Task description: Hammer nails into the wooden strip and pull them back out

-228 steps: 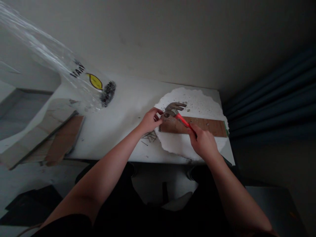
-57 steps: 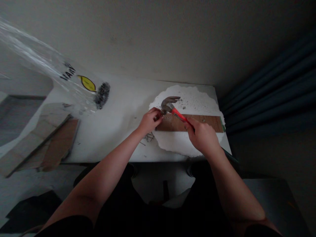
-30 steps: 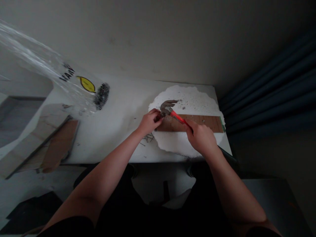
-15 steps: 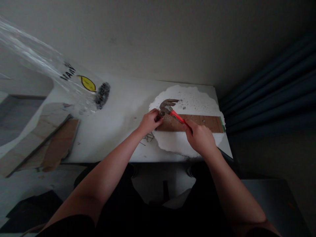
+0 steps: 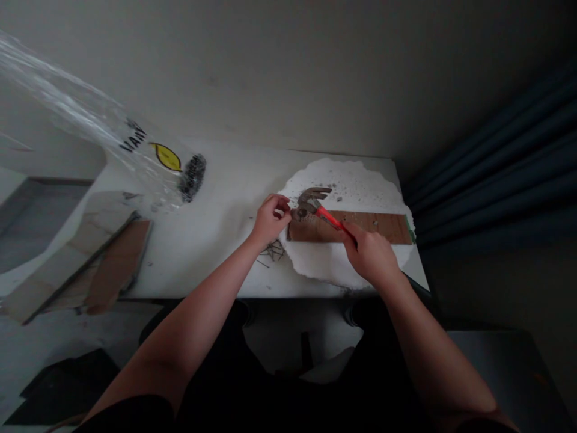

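My right hand (image 5: 372, 252) is closed round the red handle of a claw hammer (image 5: 333, 218). The metal hammer head (image 5: 309, 204) is over the left end of a brown wooden board (image 5: 360, 227), claw pointing right. Just left of the head is my left hand (image 5: 270, 218), its fingers curled and thumb near the fingertips; what they pinch, if anything, is too small to make out. The board lies flat on a ragged white slab (image 5: 333, 261) strewn with grey crumbs. Several loose nails (image 5: 271, 252) lie on the table below my left hand.
A clear plastic bag (image 5: 148, 159) with a yellow print stands at the left of the white table (image 5: 220, 210). Broken board pieces (image 5: 119, 261) lie at the table's left front. A wall rises behind, and a dark curtain (image 5: 496, 156) hangs at right.
My left hand has drawn slightly back from the board's end, its fingers looser. The hammer stays over the same end, still in my right hand. The whole view has shifted slightly.
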`<state>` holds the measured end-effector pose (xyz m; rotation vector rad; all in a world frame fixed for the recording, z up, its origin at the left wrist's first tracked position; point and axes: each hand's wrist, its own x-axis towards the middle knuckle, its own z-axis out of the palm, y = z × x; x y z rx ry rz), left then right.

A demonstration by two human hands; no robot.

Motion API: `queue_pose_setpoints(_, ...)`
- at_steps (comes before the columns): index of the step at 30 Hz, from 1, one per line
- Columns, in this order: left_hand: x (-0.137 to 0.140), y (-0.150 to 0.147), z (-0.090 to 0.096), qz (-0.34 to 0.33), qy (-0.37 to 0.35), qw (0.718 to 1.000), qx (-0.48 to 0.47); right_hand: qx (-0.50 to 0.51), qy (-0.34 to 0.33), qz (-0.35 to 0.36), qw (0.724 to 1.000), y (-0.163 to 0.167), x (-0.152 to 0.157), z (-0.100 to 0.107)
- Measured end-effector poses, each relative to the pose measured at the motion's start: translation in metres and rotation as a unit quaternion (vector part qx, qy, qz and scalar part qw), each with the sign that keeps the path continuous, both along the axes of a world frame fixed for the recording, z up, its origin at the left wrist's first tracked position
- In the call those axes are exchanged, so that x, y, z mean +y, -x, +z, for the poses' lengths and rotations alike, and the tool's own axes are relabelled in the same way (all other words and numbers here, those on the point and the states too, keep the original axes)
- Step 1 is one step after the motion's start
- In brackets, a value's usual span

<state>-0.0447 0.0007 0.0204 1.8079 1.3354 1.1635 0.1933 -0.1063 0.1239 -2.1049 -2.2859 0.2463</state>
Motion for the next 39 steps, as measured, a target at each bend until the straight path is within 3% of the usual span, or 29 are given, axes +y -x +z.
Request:
queue_pose_setpoints(4,0.001,0.004,0.003,0.051,-0.004,0.999,0.006,0.002,0.01,0.005,1.0,0.002,-0.002,-0.002)
queue_pose_setpoints(9,0.003,0.008,0.005,0.069,0.002,0.997,0.023,0.002,0.006,-0.005,1.0,0.002,-0.002,-0.004)
queue_pose_setpoints(16,0.015,0.021,-0.001,0.109,0.071,0.99,0.049,-0.005,0.014,0.004,1.0,0.003,0.0,-0.007)
queue_pose_setpoints(22,0.022,0.042,-0.008,0.115,0.1,0.975,0.165,-0.006,0.025,0.007,1.0,0.004,-0.001,-0.01)
queue_pose_setpoints(25,0.019,0.049,-0.01,0.096,0.109,0.953,0.266,-0.005,0.013,-0.002,1.0,0.004,0.0,-0.011)
queue_pose_setpoints(29,0.014,0.055,-0.014,0.039,0.183,0.884,0.428,-0.014,0.024,-0.003,1.0,0.005,0.002,-0.01)
queue_pose_setpoints(33,0.01,0.059,-0.025,-0.031,0.258,0.832,0.49,-0.006,0.002,-0.005,1.0,0.003,0.003,-0.008)
queue_pose_setpoints(36,0.01,0.061,-0.036,-0.032,0.267,0.823,0.501,0.001,-0.01,-0.018,1.0,-0.001,0.004,-0.008)
queue_pose_setpoints(39,0.009,0.061,-0.045,-0.022,0.252,0.834,0.49,-0.007,0.006,-0.017,1.0,-0.004,0.006,-0.011)
